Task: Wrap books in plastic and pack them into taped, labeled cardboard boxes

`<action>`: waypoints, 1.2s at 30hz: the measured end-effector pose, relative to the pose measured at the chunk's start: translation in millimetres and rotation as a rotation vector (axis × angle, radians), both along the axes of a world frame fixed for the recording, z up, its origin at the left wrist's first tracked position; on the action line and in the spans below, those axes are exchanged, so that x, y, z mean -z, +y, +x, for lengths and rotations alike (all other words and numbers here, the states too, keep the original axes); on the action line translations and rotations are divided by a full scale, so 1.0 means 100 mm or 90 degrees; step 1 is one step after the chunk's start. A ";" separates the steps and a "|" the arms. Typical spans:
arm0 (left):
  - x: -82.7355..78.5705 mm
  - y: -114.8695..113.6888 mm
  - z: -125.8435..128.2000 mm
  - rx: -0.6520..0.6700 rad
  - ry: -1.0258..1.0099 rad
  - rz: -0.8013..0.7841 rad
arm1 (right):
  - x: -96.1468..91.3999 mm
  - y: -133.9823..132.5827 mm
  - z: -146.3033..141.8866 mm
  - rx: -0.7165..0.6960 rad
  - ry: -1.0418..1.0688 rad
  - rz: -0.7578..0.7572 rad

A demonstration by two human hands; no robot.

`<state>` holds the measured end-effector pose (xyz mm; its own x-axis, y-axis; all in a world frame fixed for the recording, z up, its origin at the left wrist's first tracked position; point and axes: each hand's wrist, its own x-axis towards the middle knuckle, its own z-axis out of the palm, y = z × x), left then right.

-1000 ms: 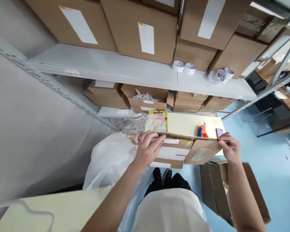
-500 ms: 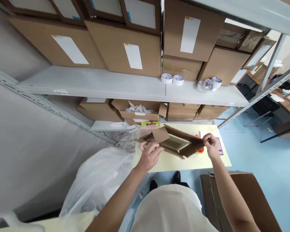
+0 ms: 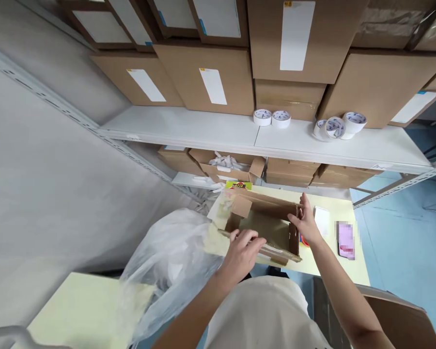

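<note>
A small open cardboard box stands on a pale yellow table in front of me. My left hand grips the box's near wall, fingers curled over its edge. My right hand lies against the box's right wall with fingers stretched out along it. The inside of the box looks bare. A yellow printed packet and a clear bag lie just beyond the box's far left corner.
A big clear plastic sack bulges at the left of the table. A phone and a white card lie right of the box. Shelves behind hold cardboard cartons and tape rolls. A large carton stands at lower right.
The flattened, tilted cardboard has been opened into a box and set down on the table. My left hand moved to its near wall, my right hand to its right wall.
</note>
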<state>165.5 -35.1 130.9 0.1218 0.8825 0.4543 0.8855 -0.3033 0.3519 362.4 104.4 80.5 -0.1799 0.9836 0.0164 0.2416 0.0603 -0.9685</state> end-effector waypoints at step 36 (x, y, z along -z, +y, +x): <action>1.15 -0.10 -1.20 -0.197 -0.275 -0.145 | 0.77 -0.90 0.01 0.099 -0.220 0.093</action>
<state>45.3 -44.9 16.0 -0.3116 0.9289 0.2002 0.6820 0.0719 0.7278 363.9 14.8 3.7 -0.0493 0.9912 0.1229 0.5683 0.1290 -0.8126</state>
